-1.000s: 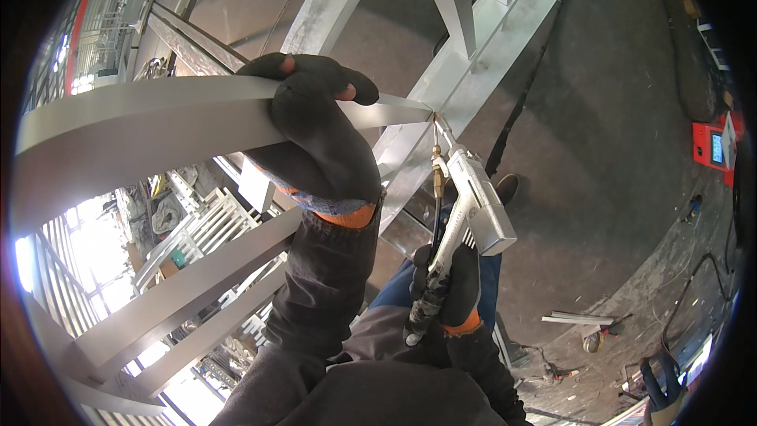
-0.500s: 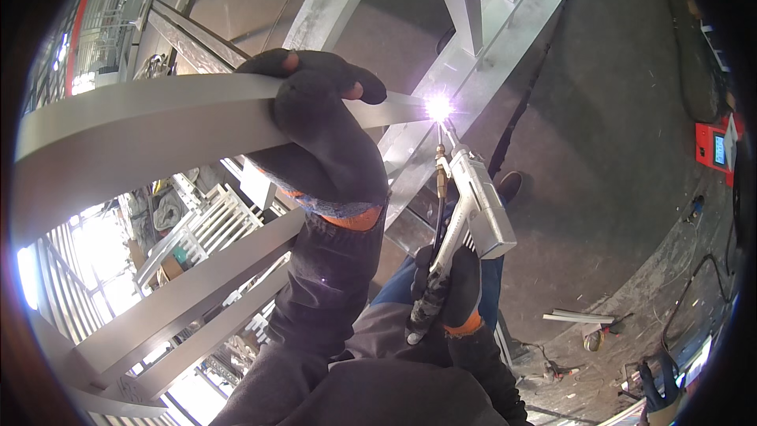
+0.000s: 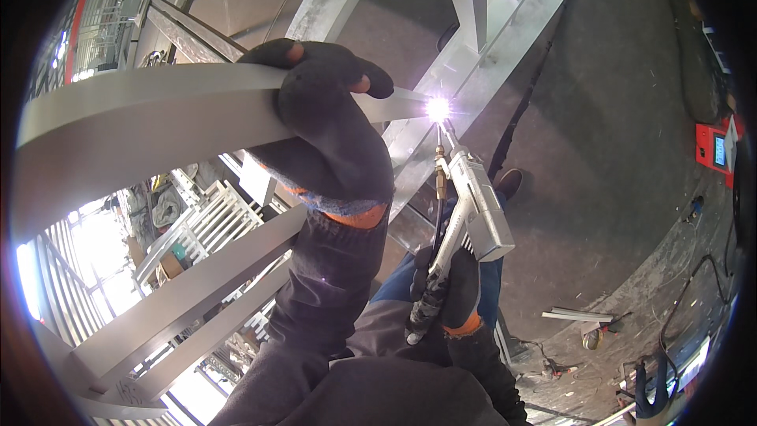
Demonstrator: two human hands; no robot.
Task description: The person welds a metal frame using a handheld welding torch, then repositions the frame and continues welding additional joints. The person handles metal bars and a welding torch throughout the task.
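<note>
My left hand (image 3: 335, 114), in a dark glove with bare fingertips showing, wraps over a long grey metal bar (image 3: 150, 114) at the left. The bar's far end meets a wide grey metal beam (image 3: 505, 47) that runs diagonally. A bright violet-white arc (image 3: 438, 109) burns at this joint and hides the exact contact. Below it, my right hand (image 3: 461, 288), also gloved, grips the handle of a handheld welding gun (image 3: 477, 205). The gun's nozzle points up at the arc, with a thin wire feed tube (image 3: 440, 181) alongside it.
Further grey bars (image 3: 189, 288) of the frame extend at lower left. A red machine with a small screen (image 3: 714, 146) stands on the floor at the right. Loose strips (image 3: 577, 315) and cables (image 3: 694, 276) lie at lower right. My shoe (image 3: 511, 183) is beside the beam.
The arc stays lit at the joint. The left hand and bar appear shifted very slightly right, and the gun has moved a little left in the picture. Both grips are unchanged.
</note>
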